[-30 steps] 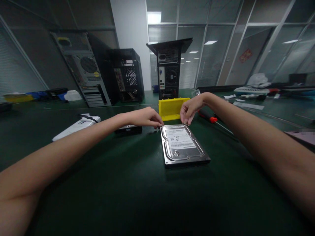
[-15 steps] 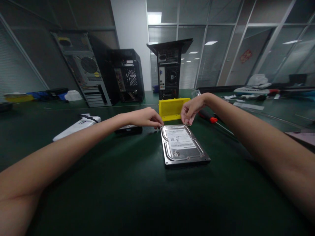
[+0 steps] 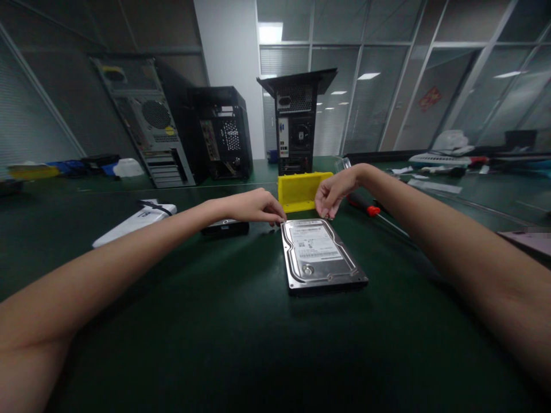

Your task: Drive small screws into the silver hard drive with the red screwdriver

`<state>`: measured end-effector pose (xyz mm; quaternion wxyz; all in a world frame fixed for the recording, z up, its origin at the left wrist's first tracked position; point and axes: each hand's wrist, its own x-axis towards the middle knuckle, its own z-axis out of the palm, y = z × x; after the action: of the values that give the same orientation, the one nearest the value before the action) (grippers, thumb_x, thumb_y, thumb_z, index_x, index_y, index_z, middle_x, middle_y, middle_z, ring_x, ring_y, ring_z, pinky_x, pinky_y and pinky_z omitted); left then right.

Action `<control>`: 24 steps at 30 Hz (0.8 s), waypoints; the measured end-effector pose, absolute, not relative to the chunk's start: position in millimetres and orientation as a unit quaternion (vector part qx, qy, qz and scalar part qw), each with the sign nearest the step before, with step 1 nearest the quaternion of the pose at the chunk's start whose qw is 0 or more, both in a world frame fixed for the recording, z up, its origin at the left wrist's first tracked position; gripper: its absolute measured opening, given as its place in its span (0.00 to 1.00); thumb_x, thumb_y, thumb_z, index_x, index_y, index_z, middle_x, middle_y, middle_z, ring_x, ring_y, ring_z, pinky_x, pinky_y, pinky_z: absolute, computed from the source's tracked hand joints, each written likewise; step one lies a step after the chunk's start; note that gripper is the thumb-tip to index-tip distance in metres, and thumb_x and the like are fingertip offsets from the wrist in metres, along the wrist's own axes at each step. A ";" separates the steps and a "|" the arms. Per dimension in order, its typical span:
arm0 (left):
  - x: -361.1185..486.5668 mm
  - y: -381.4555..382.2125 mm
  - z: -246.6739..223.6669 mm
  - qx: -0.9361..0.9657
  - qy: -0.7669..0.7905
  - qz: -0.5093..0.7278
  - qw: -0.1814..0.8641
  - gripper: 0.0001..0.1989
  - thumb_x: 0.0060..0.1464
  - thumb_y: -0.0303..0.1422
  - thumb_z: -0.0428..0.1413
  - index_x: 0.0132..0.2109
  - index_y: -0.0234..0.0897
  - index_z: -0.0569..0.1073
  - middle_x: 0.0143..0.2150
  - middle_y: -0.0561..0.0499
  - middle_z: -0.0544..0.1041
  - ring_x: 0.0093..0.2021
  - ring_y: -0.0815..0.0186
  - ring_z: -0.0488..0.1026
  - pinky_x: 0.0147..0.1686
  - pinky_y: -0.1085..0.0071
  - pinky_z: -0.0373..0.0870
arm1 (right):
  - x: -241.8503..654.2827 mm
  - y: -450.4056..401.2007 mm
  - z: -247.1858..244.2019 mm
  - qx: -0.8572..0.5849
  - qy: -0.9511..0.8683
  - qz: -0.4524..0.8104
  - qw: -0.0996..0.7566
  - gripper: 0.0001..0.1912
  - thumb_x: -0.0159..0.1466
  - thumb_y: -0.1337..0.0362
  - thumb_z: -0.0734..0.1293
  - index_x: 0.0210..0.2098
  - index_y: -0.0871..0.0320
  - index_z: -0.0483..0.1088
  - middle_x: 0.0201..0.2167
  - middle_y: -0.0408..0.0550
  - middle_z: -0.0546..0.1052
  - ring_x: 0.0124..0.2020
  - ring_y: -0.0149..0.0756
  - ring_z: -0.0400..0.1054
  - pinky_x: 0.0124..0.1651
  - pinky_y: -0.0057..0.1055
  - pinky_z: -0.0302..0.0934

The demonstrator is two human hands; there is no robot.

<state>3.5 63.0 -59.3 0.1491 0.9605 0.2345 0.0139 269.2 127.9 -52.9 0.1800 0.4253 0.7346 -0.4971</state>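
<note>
A silver hard drive [image 3: 316, 269] with a white printed label lies flat on the green table, label up. My left hand [image 3: 259, 205] is at its far left corner, fingers bent and fingertips against the edge. Over the far right corner is my right hand [image 3: 338, 190], thumb and fingers pinched on a tiny, shiny bit too small to name. Directly behind the drive stands a yellow plastic bin [image 3: 298, 192], partly covered by my right hand. A dark drive-like block [image 3: 226, 228] sits under my left wrist.
To the right lies a red-and-black screwdriver [image 3: 371, 210], its shaft partly behind my right forearm. A white box [image 3: 135, 225] is on the left. Computer cases [image 3: 297, 123] stand along the back. Papers [image 3: 434, 185] and a white keyboard-like object [image 3: 439, 159] lie at the far right.
My right fingertips have shifted very slightly at the drive's far right corner. The left hand and the hard drive stay where they were.
</note>
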 end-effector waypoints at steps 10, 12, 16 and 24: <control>3.7 62.1 -58.9 0.958 0.243 0.009 0.153 0.14 0.57 0.35 0.51 0.48 0.35 0.74 0.41 0.49 0.78 0.37 0.70 0.75 0.37 0.78 0.68 | 271.1 125.9 -52.6 0.431 0.730 -0.499 0.181 0.11 0.63 0.66 0.63 0.44 0.67 0.66 0.40 0.49 0.70 0.41 0.29 0.67 0.46 0.33 0.64; 3.7 61.8 -58.6 0.957 0.245 0.007 0.154 0.14 0.57 0.35 0.51 0.48 0.36 0.74 0.40 0.48 0.78 0.37 0.70 0.75 0.38 0.78 0.68 | 270.9 125.4 -52.5 0.432 0.731 -0.497 0.179 0.11 0.63 0.66 0.63 0.44 0.67 0.67 0.40 0.49 0.70 0.41 0.29 0.67 0.46 0.33 0.64; 4.2 61.7 -58.7 0.958 0.246 0.006 0.149 0.14 0.57 0.35 0.51 0.48 0.35 0.74 0.40 0.48 0.78 0.37 0.70 0.75 0.38 0.77 0.68 | 270.8 125.2 -52.1 0.436 0.733 -0.491 0.176 0.11 0.63 0.66 0.63 0.44 0.67 0.66 0.40 0.49 0.70 0.41 0.29 0.67 0.45 0.32 0.65; 5.6 60.5 -58.5 0.959 0.247 0.006 0.138 0.14 0.58 0.34 0.51 0.48 0.34 0.74 0.39 0.48 0.79 0.36 0.71 0.75 0.37 0.78 0.68 | 270.6 127.8 -51.3 0.442 0.747 -0.471 0.159 0.12 0.64 0.65 0.62 0.44 0.67 0.66 0.40 0.49 0.70 0.40 0.29 0.67 0.43 0.31 0.65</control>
<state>5.6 60.5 -58.5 0.1385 0.9590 0.2473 0.0064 270.6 127.8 -51.3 0.1593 0.4423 0.7467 -0.4706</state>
